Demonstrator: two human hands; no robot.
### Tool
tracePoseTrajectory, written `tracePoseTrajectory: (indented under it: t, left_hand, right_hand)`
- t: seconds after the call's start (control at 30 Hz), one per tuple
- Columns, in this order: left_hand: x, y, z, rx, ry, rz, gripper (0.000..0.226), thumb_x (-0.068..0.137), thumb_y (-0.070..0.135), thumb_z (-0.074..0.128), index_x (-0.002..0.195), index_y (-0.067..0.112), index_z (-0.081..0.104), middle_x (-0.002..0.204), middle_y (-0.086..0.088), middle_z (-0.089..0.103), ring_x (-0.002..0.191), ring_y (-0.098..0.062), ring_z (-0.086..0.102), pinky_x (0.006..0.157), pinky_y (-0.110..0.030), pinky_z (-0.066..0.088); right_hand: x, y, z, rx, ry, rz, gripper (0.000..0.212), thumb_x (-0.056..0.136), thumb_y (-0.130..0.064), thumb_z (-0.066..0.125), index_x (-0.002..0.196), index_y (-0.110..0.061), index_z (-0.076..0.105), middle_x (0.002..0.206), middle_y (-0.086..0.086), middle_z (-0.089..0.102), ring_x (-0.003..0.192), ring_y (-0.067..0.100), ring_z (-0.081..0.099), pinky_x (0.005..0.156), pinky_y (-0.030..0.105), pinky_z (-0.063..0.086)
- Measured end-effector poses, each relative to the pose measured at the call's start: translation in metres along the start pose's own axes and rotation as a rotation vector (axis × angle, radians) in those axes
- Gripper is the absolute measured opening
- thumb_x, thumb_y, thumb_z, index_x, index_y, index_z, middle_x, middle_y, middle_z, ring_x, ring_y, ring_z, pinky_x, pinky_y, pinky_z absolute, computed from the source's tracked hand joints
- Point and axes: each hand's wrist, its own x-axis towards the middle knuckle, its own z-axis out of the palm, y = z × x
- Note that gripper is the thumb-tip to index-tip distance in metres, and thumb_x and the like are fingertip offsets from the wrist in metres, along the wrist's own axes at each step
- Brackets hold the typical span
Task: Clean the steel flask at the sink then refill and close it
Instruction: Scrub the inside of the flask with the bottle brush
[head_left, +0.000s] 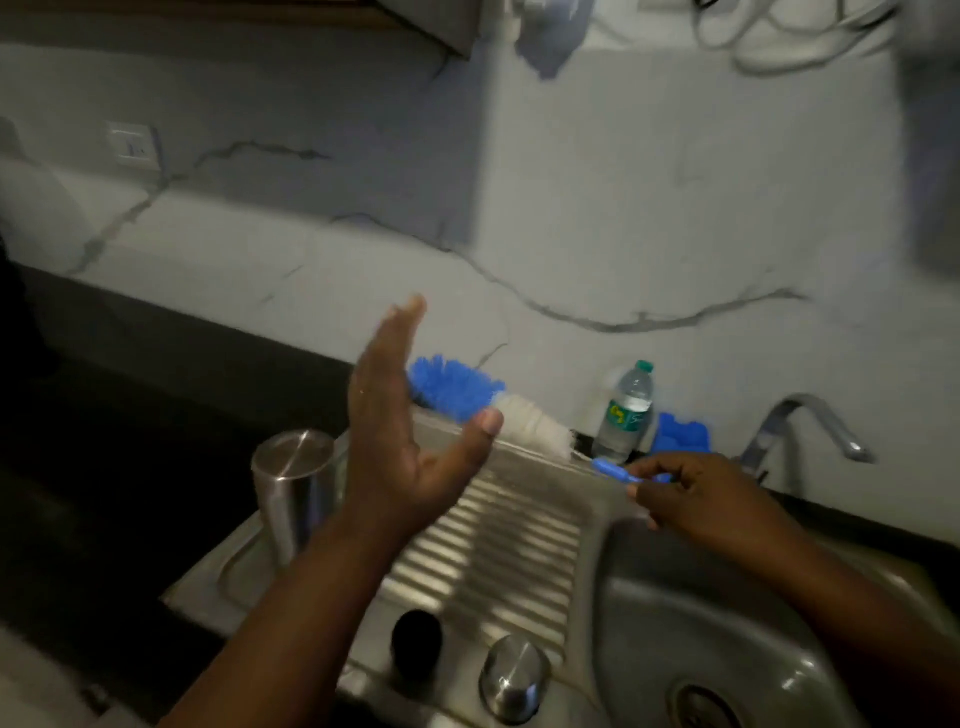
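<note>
two hands are in view above the drainboard (498, 551). the right hand (696, 499) pinches the blue handle of the brush (524, 415) between thumb and fingers, closed on it near the handle end; the bristle head lies on the far rim, beyond the left thumb. the left hand (395, 441) is spread wide, palm facing right, holding nothing. the flask (293, 488) stands upright on the drainboard, just left of the left wrist, apart from both hands; whether its top is open cannot be told. two small parts sit near the front edge below the left forearm: a black stopper (415, 642) and a steel cap (514, 675).

step in hand, by judgement: fetching the brush, so cleaning is at an early stage. next move calls for the left hand to grasp the flask and bring it over the basin (727, 613), while the right hand lifts the brush and aims the bristles at the flask mouth. the tap (810, 431) is beyond the right fingers; no water is seen running.
</note>
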Motion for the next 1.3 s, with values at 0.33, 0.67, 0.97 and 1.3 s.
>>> tracePoseTrajectory:
  t: [0.33,0.67,0.97,1.3]
  left_hand:
    - [-0.01,-0.035,0.176,0.44,-0.732,-0.173,0.119,0.059,0.091,0.024,0.155,0.028,-0.009,0.164,-0.001,-0.01,0.15,-0.026,-0.007,0.118,-0.053,0.002]
    - [-0.002,-0.067,0.257,0.587,-1.049,-0.151,0.114,0.077,0.08,0.044,0.153,0.021,-0.015,0.162,-0.009,-0.018,0.148,-0.033,-0.018,0.115,-0.059,-0.009]
    - [-0.01,-0.098,0.3,0.597,-1.1,-0.2,0.115,0.075,0.082,0.044,0.153,0.022,-0.018,0.162,-0.009,-0.019,0.148,-0.033,-0.019,0.115,-0.059,-0.009]
    - [-0.033,-0.12,0.334,0.559,-1.129,-0.295,0.125,0.066,0.093,0.036,0.15,0.023,-0.024,0.16,-0.006,-0.024,0.147,-0.032,-0.022,0.115,-0.06,-0.011]
  right_hand:
    - [0.023,-0.003,-0.177,-1.053,0.161,0.155,0.014,0.089,-0.047,0.051,0.098,-0.044,0.062,0.091,-0.013,0.062,0.083,0.01,0.059,0.068,0.026,0.044]
    - [0.11,0.018,-0.2,-1.652,0.108,0.076,0.013,0.085,-0.013,0.054,0.077,-0.023,0.049,0.059,-0.008,0.043,0.059,0.013,0.045,0.093,0.036,0.028]
    - [0.186,0.055,-0.158,-1.581,0.104,-0.034,0.022,0.088,-0.009,0.049,0.069,-0.016,0.044,0.073,-0.003,0.052,0.096,0.021,0.053,0.113,0.048,0.011]
    - [0.24,0.103,-0.123,-1.591,0.072,-0.124,0.009,0.087,-0.013,0.057,0.09,-0.017,0.065,0.091,-0.002,0.065,0.104,0.024,0.055,0.113,0.054,0.008]
